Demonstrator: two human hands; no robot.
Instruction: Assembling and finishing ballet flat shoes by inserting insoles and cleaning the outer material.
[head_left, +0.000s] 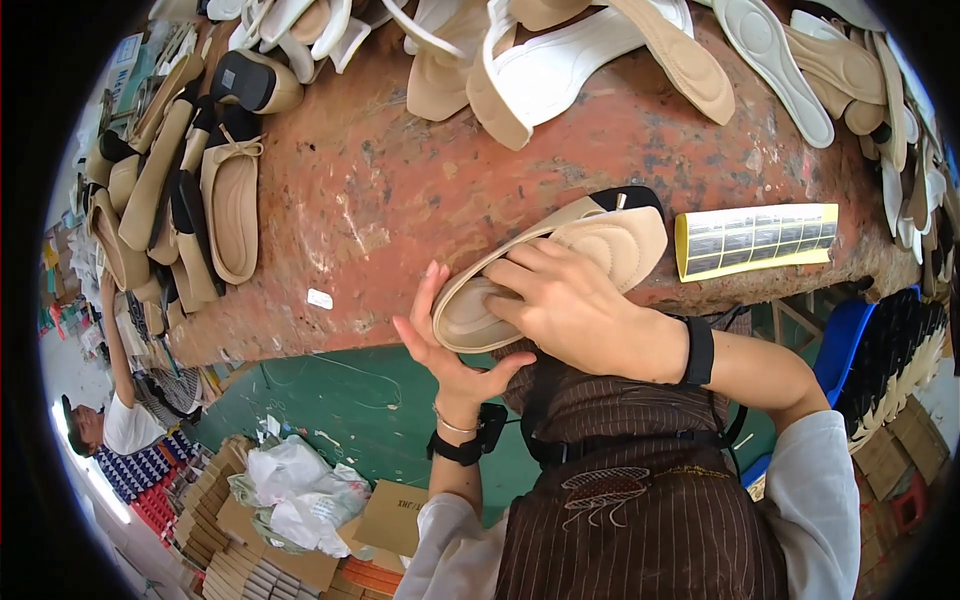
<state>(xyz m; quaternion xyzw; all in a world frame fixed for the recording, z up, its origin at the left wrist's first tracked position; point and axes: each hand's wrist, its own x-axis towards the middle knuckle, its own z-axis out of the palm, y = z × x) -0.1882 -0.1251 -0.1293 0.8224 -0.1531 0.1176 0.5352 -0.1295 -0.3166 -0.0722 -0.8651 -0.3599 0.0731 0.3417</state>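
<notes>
My left hand (440, 345) cups the rounded end of a beige sandal sole (620, 240) from below, fingers spread along its edge. My right hand (570, 310) lies flat on top of the padded insole, pressing on it. The sole has a black heel part at its far end and rests at the front edge of a worn reddish-brown worktable (400, 180). A yellow sheet of silver stickers (755, 240) lies just right of the sole.
Rows of beige and black sandal soles (190, 190) stand at the table's left. White and beige insoles (600, 50) pile up along the far edge and right side. Cardboard boxes (240, 540) and white bags (300, 490) lie on the green floor. Another person (110, 410) stands at far left.
</notes>
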